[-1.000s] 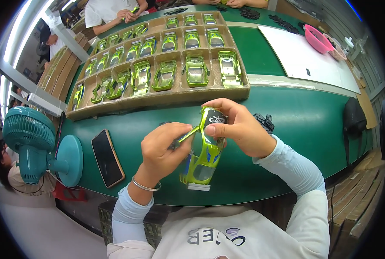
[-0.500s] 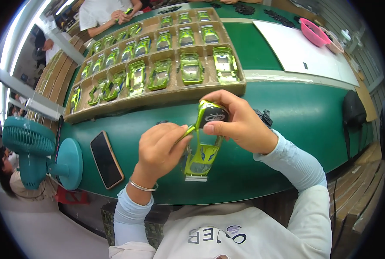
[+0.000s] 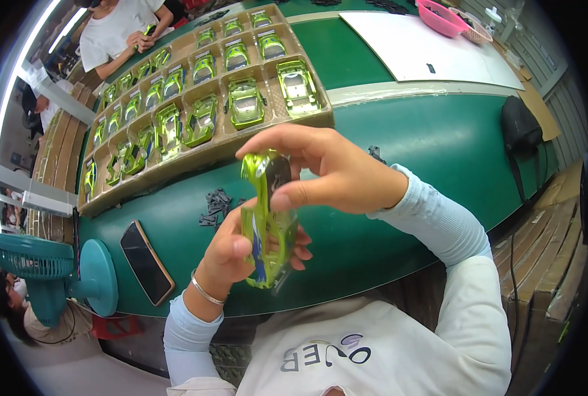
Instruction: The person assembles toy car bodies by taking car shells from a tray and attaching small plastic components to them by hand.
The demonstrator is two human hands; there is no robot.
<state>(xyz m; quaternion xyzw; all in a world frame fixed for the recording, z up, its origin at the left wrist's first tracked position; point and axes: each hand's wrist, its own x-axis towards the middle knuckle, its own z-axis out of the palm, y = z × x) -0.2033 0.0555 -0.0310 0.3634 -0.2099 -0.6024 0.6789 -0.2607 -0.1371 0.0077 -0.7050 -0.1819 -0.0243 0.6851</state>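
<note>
Between my hands, above the green table, is a shiny lime-green toy car body (image 3: pixel 262 214), turned so that its side with blue markings shows. My right hand (image 3: pixel 330 170) grips the upper end, fingers over the far edge and thumb on the dark hood. Around the lower part closes my left hand (image 3: pixel 226 251), its thumb on the near side and fingertips showing behind the body. Small black plastic parts (image 3: pixel 216 206) lie in a pile just beyond my left hand. More black pieces (image 3: pixel 377 154) sit behind my right hand, partly hidden by it.
A divided cardboard box (image 3: pixel 175 175) full of similar green car bodies stands ahead on the left. Nearer are a phone (image 3: pixel 147 263) and a teal fan (image 3: pixel 97 277). At right are a white board (image 3: pixel 432 59), pink basket (image 3: pixel 441 20) and black bag (image 3: pixel 523 125). A co-worker sits far left.
The car body has rolled from roof-up onto its side and moved left. My left hand has gone from pinching its side edge to wrapping its lower part. The view has shifted right.
</note>
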